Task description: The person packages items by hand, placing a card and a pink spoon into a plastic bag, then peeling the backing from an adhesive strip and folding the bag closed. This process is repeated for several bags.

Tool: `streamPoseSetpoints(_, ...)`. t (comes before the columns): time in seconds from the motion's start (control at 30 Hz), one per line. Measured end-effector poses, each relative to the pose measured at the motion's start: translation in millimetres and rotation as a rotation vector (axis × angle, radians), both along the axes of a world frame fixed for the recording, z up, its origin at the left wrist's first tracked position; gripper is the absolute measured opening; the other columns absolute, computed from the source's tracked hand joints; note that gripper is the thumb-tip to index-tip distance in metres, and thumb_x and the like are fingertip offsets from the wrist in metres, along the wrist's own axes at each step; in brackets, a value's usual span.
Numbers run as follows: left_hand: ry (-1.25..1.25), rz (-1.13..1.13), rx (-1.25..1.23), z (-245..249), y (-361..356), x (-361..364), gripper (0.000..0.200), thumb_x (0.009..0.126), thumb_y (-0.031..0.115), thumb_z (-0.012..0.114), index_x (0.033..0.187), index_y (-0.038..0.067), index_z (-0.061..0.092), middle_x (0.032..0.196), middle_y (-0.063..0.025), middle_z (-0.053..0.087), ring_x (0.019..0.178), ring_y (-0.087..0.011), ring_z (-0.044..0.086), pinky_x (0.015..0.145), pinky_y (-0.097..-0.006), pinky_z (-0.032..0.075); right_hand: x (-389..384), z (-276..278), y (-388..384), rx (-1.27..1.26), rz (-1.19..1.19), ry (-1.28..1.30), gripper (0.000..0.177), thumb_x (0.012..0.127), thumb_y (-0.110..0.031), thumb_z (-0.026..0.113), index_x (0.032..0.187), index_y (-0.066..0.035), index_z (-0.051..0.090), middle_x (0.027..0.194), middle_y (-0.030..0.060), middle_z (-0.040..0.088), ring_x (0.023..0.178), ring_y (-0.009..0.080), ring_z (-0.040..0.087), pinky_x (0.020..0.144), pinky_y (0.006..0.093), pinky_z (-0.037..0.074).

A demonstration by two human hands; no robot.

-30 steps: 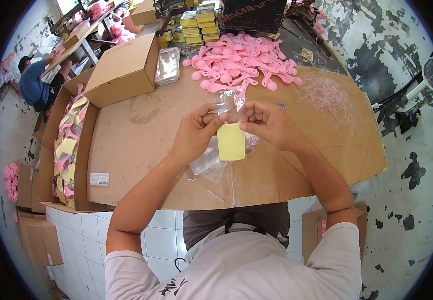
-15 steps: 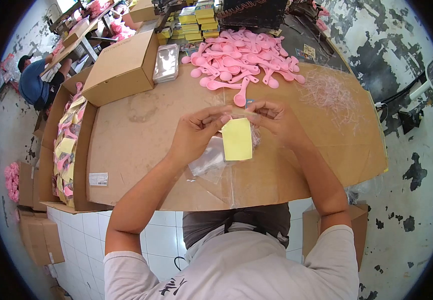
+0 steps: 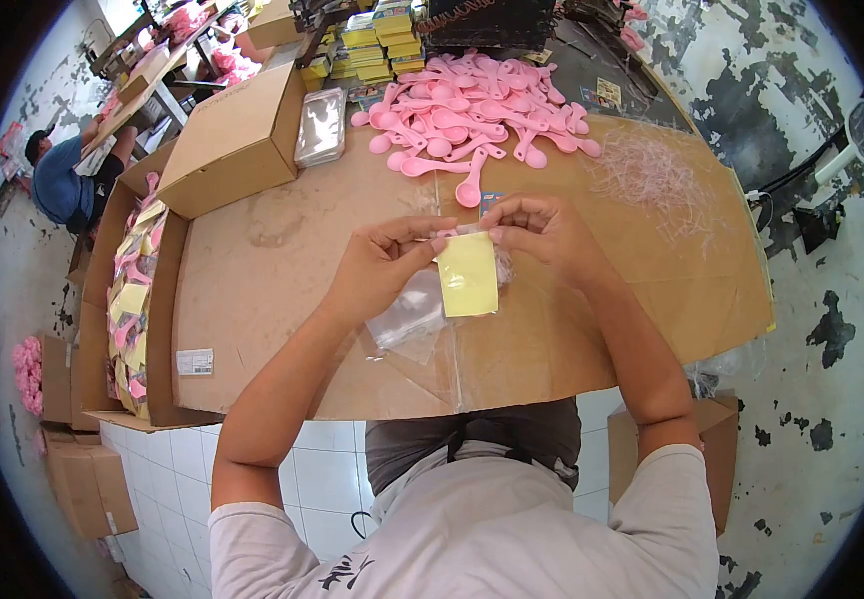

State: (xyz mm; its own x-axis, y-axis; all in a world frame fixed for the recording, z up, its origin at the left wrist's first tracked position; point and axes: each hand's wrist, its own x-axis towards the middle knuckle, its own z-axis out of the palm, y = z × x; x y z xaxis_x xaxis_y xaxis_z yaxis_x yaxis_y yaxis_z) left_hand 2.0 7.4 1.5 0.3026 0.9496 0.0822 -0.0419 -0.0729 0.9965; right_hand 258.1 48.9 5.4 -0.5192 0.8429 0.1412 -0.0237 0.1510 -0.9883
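Note:
A clear plastic bag with a yellow card (image 3: 469,277) in it hangs upright over the table between my hands. My left hand (image 3: 384,262) pinches its upper left corner, where a small bit of pink shows. Thumb and finger of my right hand (image 3: 540,238) are closed on the upper right corner. Beneath the card, to its left, lie loose clear plastic bags (image 3: 410,314). A blue printed card (image 3: 490,202) lies just beyond my fingers, beside a pink measuring spoon (image 3: 469,190) at the front of a large spoon pile (image 3: 482,105).
An open carton (image 3: 167,349) at the left holds bagged spoons and cards. Behind it are a closed cardboard box (image 3: 227,140) and a stack of clear bags (image 3: 321,128). Card stacks (image 3: 364,50) stand at the back, plastic shreds (image 3: 656,180) at right. A person (image 3: 60,185) sits far left.
The yellow card now appears inside the clear plastic, with a shiny edge under it. My hands stay at its top corners, the right one slightly higher. The view has shifted slightly.

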Motion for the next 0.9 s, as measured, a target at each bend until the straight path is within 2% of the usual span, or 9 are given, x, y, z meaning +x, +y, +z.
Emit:
streamPoseSetpoints(0.17,0.036,0.004,-0.02,-6,5,-3,0.03,0.101,0.006,0.064,0.129,-0.001,0.067,0.117,-0.0098,0.074,0.102,-0.0142,0.07,0.089,-0.0303,0.058,0,-9,4,0.036,0.007,0.02,0.034,0.093,-0.003,0.072,0.126,0.002,0.063,0.11,0.0046,0.069,0.101,0.0104,0.065,0.088,0.0274,0.052)
streamPoseSetpoints(0.37,-0.112,0.055,0.024,1,3,1,0.034,0.1,0.008,0.065,0.133,-0.001,0.063,0.112,-0.0094,0.073,0.1,-0.0149,0.07,0.089,-0.0312,0.059,-4,-11,-2,-0.023,0.133,0.023,0.045,0.094,0.001,0.069,0.137,0.002,0.053,0.109,0.0045,0.067,0.102,0.0119,0.065,0.091,0.0281,0.052)
streamPoseSetpoints(0.47,-0.022,0.09,0.08,5,-2,5,0.032,0.1,0.011,0.066,0.13,0.0,0.064,0.107,-0.0091,0.072,0.096,-0.0136,0.07,0.084,-0.0307,0.06,-6,-7,1,-0.047,0.121,0.071,0.046,0.094,0.001,0.07,0.137,0.001,0.054,0.109,0.0047,0.067,0.1,0.0123,0.065,0.09,0.0275,0.052)
streamPoseSetpoints(0.57,0.268,-0.067,-0.052,21,-3,-12,0.027,0.1,0.014,0.066,0.124,0.001,0.066,0.106,-0.0088,0.072,0.093,-0.0121,0.069,0.077,-0.0293,0.06,-1,-6,4,-0.021,0.084,0.08,0.041,0.094,-0.004,0.071,0.133,-0.001,0.058,0.109,0.0037,0.068,0.099,0.0115,0.065,0.089,0.0297,0.052)
streamPoseSetpoints(0.67,0.184,0.122,-0.051,27,0,-44,0.025,0.1,0.018,0.067,0.119,0.002,0.067,0.105,-0.0075,0.071,0.088,-0.0113,0.069,0.071,-0.0279,0.06,11,-7,15,0.191,-0.104,-0.179,0.034,0.094,-0.009,0.072,0.126,0.0,0.064,0.108,0.0056,0.069,0.099,0.0143,0.066,0.09,0.0333,0.052)
streamPoseSetpoints(0.73,0.067,0.383,0.044,37,-7,-73,0.029,0.1,0.022,0.067,0.118,0.0,0.067,0.1,-0.0077,0.072,0.082,-0.0132,0.07,0.072,-0.0287,0.06,19,-9,19,0.343,-0.255,-0.371,0.033,0.093,-0.011,0.072,0.123,0.001,0.066,0.109,0.0087,0.068,0.1,0.0174,0.066,0.091,0.0349,0.052)
streamPoseSetpoints(0.8,-0.274,0.579,0.262,17,-5,-138,0.033,0.102,0.022,0.063,0.129,0.002,0.064,0.118,-0.008,0.07,0.101,-0.015,0.069,0.081,-0.0304,0.058,28,-12,27,0.457,-0.337,-0.469,0.033,0.092,-0.012,0.072,0.121,0.002,0.066,0.111,0.012,0.067,0.101,0.0211,0.067,0.091,0.0358,0.052)
streamPoseSetpoints(0.87,-0.506,0.893,0.428,36,-12,-163,0.047,0.109,0.031,0.051,0.139,-0.005,0.051,0.141,-0.0159,0.06,0.133,-0.0244,0.057,0.112,-0.0379,0.048,37,-21,37,0.532,-0.346,-0.475,0.036,0.09,-0.011,0.072,0.122,0.003,0.066,0.115,0.0155,0.065,0.103,0.0256,0.067,0.09,0.036,0.053)
streamPoseSetpoints(0.9,-0.531,0.922,0.49,58,-19,-143,0.055,0.109,0.036,0.049,0.143,-0.008,0.044,0.146,-0.0211,0.055,0.141,-0.0279,0.05,0.12,-0.0419,0.042,40,-20,35,0.558,-0.372,-0.53,0.036,0.09,-0.013,0.073,0.123,0.001,0.066,0.118,0.0154,0.065,0.108,0.0274,0.064,0.095,0.0376,0.051)
